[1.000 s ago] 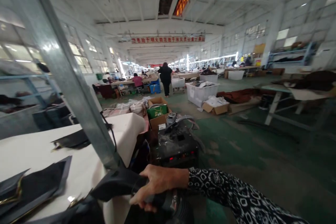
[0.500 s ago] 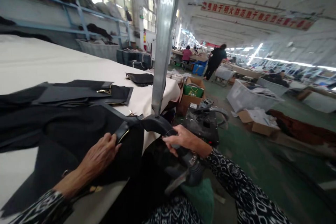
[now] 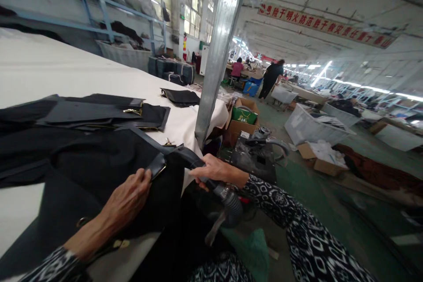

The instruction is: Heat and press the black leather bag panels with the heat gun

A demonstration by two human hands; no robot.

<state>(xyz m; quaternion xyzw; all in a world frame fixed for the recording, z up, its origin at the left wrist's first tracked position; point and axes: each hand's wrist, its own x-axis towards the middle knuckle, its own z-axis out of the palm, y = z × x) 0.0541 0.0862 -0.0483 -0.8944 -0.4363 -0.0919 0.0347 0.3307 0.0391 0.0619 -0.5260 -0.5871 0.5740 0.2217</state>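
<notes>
Working with the hands apart here: left hand (image 3: 128, 202) gripping black material (image 3: 99, 172) on the white worktop (image 3: 66, 66), right hand (image 3: 214, 172) clamped around a black handheld tool (image 3: 224, 194) just beside it. More black pieces (image 3: 99, 112) lie farther up the worktop, then a metal post (image 3: 220, 53) and cardboard boxes (image 3: 243, 116) past that.

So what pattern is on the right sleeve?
Right sleeve: black with white diamonds, head view.
</notes>
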